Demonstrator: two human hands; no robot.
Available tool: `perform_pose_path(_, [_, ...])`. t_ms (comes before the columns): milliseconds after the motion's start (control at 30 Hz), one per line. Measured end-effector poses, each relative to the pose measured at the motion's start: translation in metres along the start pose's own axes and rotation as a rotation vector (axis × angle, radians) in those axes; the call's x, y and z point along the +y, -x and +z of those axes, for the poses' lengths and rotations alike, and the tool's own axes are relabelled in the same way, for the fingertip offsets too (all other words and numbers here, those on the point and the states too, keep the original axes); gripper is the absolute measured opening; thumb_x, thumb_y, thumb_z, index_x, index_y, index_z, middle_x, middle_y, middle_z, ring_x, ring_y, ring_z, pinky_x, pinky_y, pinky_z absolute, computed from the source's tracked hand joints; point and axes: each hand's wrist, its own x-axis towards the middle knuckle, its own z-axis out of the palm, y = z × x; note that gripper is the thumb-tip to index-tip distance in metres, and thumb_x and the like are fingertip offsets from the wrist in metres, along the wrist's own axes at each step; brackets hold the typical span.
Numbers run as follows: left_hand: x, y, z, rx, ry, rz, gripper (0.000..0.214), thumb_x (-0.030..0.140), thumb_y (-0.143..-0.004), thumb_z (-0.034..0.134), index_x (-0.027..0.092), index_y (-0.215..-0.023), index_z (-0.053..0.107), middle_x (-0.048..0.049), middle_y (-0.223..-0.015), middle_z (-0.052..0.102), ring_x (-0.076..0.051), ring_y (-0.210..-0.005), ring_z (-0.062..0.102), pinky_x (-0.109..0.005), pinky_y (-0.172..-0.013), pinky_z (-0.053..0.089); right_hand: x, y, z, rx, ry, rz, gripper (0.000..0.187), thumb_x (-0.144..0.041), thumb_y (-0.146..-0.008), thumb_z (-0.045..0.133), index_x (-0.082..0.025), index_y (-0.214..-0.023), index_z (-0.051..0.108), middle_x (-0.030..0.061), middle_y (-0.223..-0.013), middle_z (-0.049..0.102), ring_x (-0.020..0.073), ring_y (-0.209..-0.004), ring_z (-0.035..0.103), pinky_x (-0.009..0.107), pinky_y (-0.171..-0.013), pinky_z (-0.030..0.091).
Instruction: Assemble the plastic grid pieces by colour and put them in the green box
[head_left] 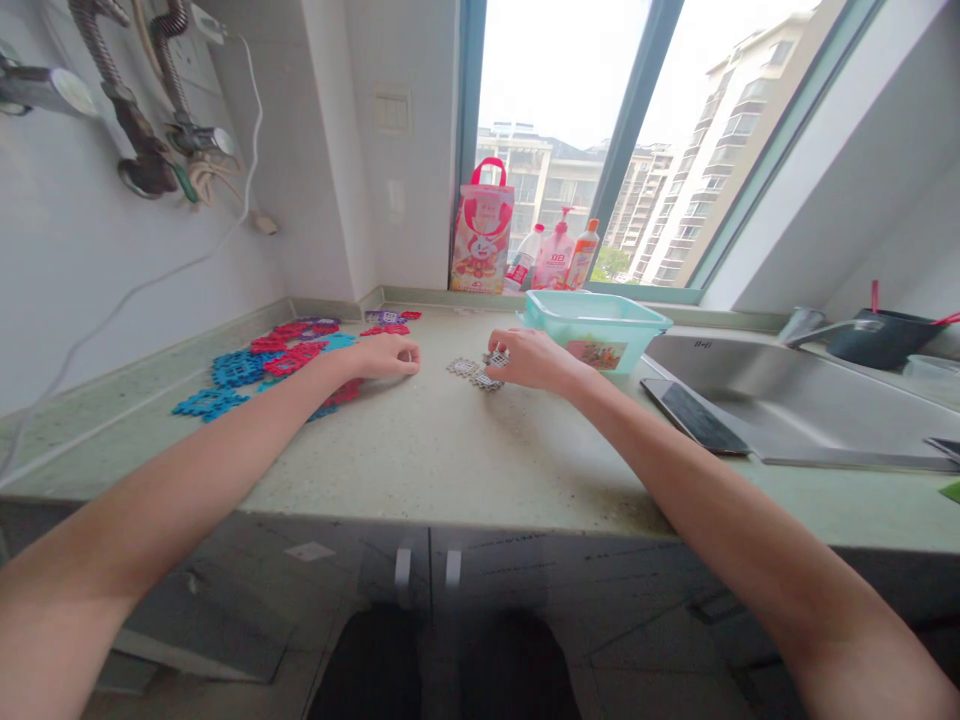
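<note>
My right hand (529, 360) is closed with its fingertips on a grey snowflake-shaped building piece (496, 359). More grey pieces (463, 367) lie flat on the counter just left of and below those fingertips. My left hand (386, 357) rests low over the counter with fingers curled in toward the thumb; whether anything is between them cannot be made out. Beside and partly behind it spreads a pile of flat interlocking pieces, with blue pieces (240, 368), red pieces (295, 357) and purple pieces (386, 317). My left forearm covers part of this pile.
A turquoise plastic tub (600, 312) stands just beyond my right hand. A phone (694, 415) lies at the edge of the steel sink (795, 400). On the window sill are a pink bag (484, 240) and several bottles (553, 258). A white cable (142, 285) hangs at left.
</note>
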Motion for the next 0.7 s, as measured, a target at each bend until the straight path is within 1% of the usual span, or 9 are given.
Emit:
perform_pose_path(67, [0.0, 0.0, 0.0, 0.003, -0.003, 0.001, 0.027, 0.043, -0.081, 0.063, 0.021, -0.094, 0.074, -0.005, -0.088, 0.073, -0.021, -0.08, 0.064, -0.03, -0.069, 0.042, -0.001, -0.003, 0.01, -0.015, -0.058, -0.032, 0.032, -0.044, -0.093, 0.073, -0.021, -0.116, 0.073, 0.0099, -0.114, 0.079, 0.0253, -0.103, 0.073, 0.032, -0.086, 0.049])
perform_pose_path(167, [-0.001, 0.0, 0.001, 0.003, -0.007, -0.001, 0.028, 0.043, -0.081, 0.062, 0.021, -0.095, 0.074, -0.005, -0.087, 0.073, -0.021, -0.079, 0.064, -0.03, -0.069, 0.042, -0.002, -0.004, 0.018, -0.074, -0.089, -0.048, 0.031, -0.047, -0.095, 0.073, -0.022, -0.113, 0.075, 0.0093, -0.114, 0.08, 0.024, -0.101, 0.073, 0.031, -0.086, 0.049])
perform_pose_path(267, [-0.001, -0.001, 0.001, 0.0, -0.005, -0.001, 0.028, 0.043, -0.081, 0.063, 0.022, -0.096, 0.074, -0.0046, -0.086, 0.073, -0.02, -0.078, 0.064, -0.03, -0.069, 0.042, -0.001, -0.004, 0.019, -0.121, -0.091, -0.035, 0.034, -0.049, -0.096, 0.073, -0.022, -0.116, 0.076, 0.0093, -0.115, 0.081, 0.0237, -0.1, 0.074, 0.03, -0.085, 0.05])
perform_pose_path(367, [-0.001, -0.001, 0.001, 0.002, -0.002, 0.002, 0.028, 0.043, -0.081, 0.062, 0.022, -0.096, 0.073, -0.0046, -0.087, 0.074, -0.02, -0.078, 0.064, -0.03, -0.069, 0.042, -0.001, -0.004, 0.017, -0.143, -0.08, -0.011, 0.041, -0.053, -0.093, 0.076, -0.023, -0.122, 0.075, 0.01, -0.118, 0.08, 0.0245, -0.101, 0.075, 0.031, -0.085, 0.05])
perform_pose_path(433, [-0.001, -0.001, 0.001, 0.0, 0.002, -0.002, 0.028, 0.043, -0.081, 0.062, 0.022, -0.095, 0.073, -0.0047, -0.087, 0.074, -0.02, -0.078, 0.065, -0.03, -0.069, 0.042, -0.001, -0.004, 0.015, -0.148, -0.081, -0.005, 0.041, -0.05, -0.092, 0.078, -0.024, -0.123, 0.075, 0.0095, -0.119, 0.08, 0.0242, -0.102, 0.075, 0.03, -0.086, 0.05])
perform_pose_path(533, [0.001, 0.0, 0.001, -0.003, 0.001, -0.011, 0.028, 0.044, -0.081, 0.062, 0.022, -0.094, 0.073, -0.0047, -0.087, 0.074, -0.02, -0.078, 0.065, -0.03, -0.069, 0.042, -0.001, -0.003, 0.012, -0.147, -0.11, -0.004, 0.035, -0.042, -0.089, 0.08, -0.025, -0.12, 0.076, 0.0076, -0.118, 0.08, 0.0228, -0.099, 0.074, 0.029, -0.085, 0.049])
perform_pose_path(700, [0.002, 0.001, 0.001, -0.01, -0.006, -0.005, 0.029, 0.043, -0.081, 0.062, 0.021, -0.096, 0.073, -0.0052, -0.087, 0.074, -0.02, -0.078, 0.064, -0.03, -0.068, 0.041, 0.004, -0.004, 0.012, -0.12, -0.21, -0.004, 0.033, -0.038, -0.087, 0.079, -0.024, -0.116, 0.077, 0.0062, -0.117, 0.08, 0.0198, -0.091, 0.073, 0.029, -0.082, 0.049])
